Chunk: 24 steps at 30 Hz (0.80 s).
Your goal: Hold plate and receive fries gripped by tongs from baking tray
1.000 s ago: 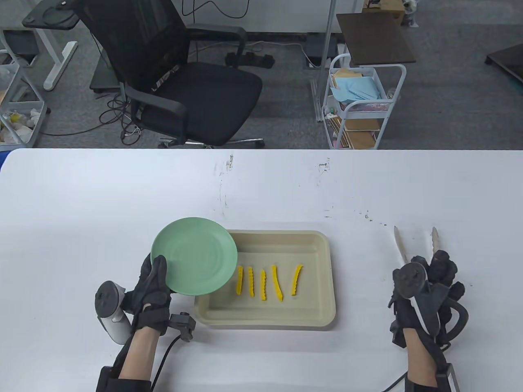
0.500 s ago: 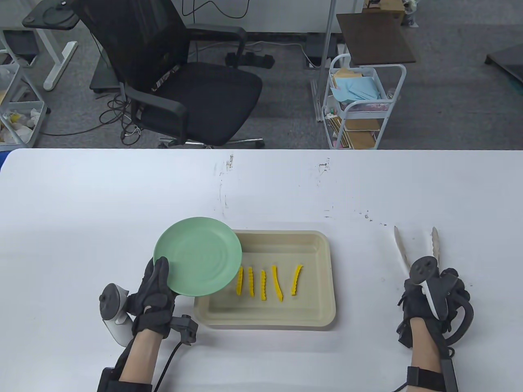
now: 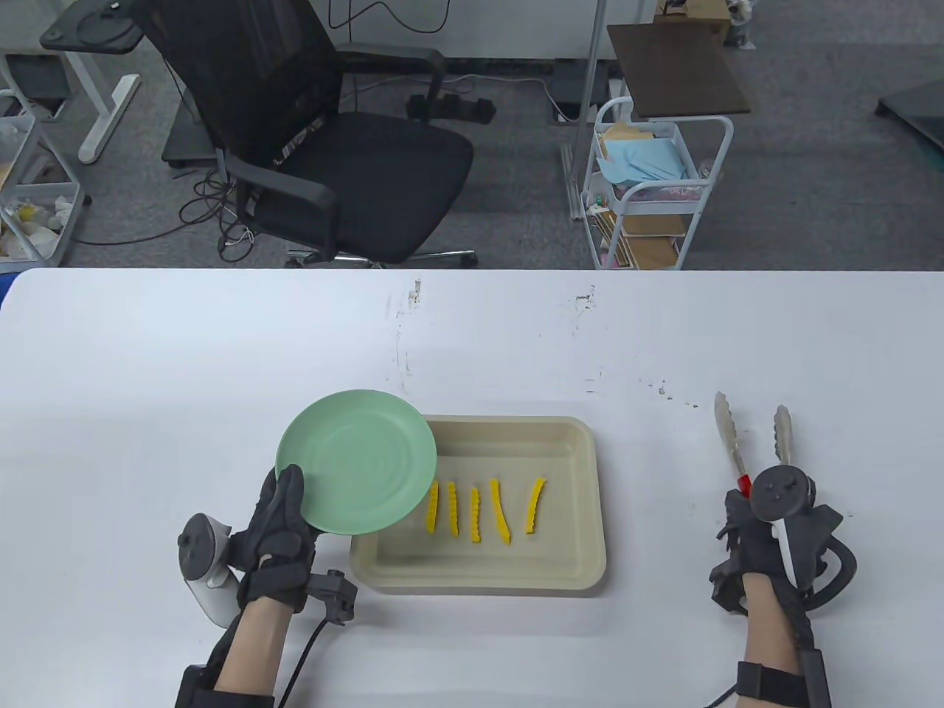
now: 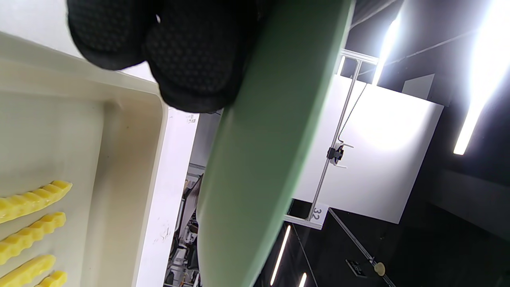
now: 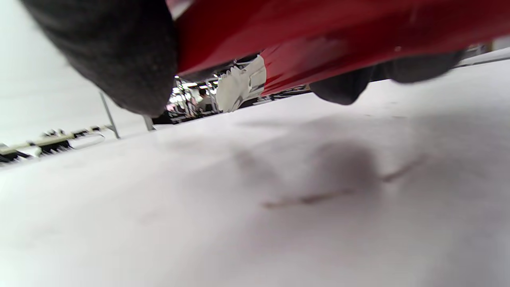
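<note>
My left hand [image 3: 276, 527] grips the near edge of a green plate [image 3: 358, 461] and holds it above the cream baking tray's [image 3: 582, 509] left corner. The left wrist view shows the plate [image 4: 263, 151] edge-on with my fingertips [image 4: 191, 59] under it. Several yellow crinkle fries [image 3: 479, 510] lie in a row in the tray, also seen in the left wrist view [image 4: 28, 223]. My right hand [image 3: 767, 535] grips metal tongs [image 3: 752, 431] with red handles [image 5: 338, 44], right of the tray, tips apart and pointing away.
The white table [image 3: 221, 346] has scuff marks near its middle. A black office chair [image 3: 317, 147] and a white cart [image 3: 649, 192] stand beyond the far edge.
My right hand has closed around the tongs and raised them; their tips now sit slightly farther away and closer together. The plate shifted slightly right early on, then stayed still.
</note>
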Each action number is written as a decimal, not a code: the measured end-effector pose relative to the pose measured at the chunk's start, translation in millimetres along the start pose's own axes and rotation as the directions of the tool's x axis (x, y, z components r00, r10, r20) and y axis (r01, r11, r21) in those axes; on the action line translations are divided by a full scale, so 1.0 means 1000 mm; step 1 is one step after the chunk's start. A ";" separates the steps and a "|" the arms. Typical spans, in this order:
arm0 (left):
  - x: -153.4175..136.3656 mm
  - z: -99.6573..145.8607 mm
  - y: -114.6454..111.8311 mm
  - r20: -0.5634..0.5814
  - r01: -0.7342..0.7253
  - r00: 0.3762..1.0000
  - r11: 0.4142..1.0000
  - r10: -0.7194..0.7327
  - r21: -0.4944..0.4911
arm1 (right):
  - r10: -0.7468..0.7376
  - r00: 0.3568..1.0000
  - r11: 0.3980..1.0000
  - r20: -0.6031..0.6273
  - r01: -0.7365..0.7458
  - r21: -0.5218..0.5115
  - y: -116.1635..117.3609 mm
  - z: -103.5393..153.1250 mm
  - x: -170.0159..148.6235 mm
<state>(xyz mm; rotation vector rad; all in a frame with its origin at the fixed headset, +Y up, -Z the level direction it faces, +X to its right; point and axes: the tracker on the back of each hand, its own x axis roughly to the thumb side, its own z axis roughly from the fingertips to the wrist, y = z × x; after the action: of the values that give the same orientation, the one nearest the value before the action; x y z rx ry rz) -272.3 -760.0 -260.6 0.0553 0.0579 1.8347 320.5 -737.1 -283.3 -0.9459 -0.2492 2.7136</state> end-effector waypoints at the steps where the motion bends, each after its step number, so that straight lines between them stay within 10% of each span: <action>1: 0.000 0.000 0.000 0.001 0.000 1.000 1.000 0.000 -0.002 | -0.039 0.999 0.999 0.023 0.038 0.014 -0.003 0.002 0.002; 8: 0.001 0.001 -0.001 0.004 -0.010 1.000 1.000 0.010 -0.007 | -0.201 0.953 0.977 0.225 0.178 0.120 -0.026 0.032 0.033; 16: 0.004 0.002 0.001 0.017 -0.014 1.000 1.000 0.014 0.003 | -0.074 0.814 0.983 0.576 -0.037 0.178 -0.045 0.076 0.090; 24: 0.005 0.003 0.002 0.034 -0.009 0.999 1.000 0.008 0.015 | 0.174 0.665 0.970 0.726 -0.244 -0.009 -0.056 0.116 0.118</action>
<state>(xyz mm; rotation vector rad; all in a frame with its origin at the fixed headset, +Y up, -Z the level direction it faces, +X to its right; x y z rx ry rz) -275.4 -755.9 -257.8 0.0973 0.0472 1.8416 168.6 -657.4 -248.9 0.2082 -0.1568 3.1495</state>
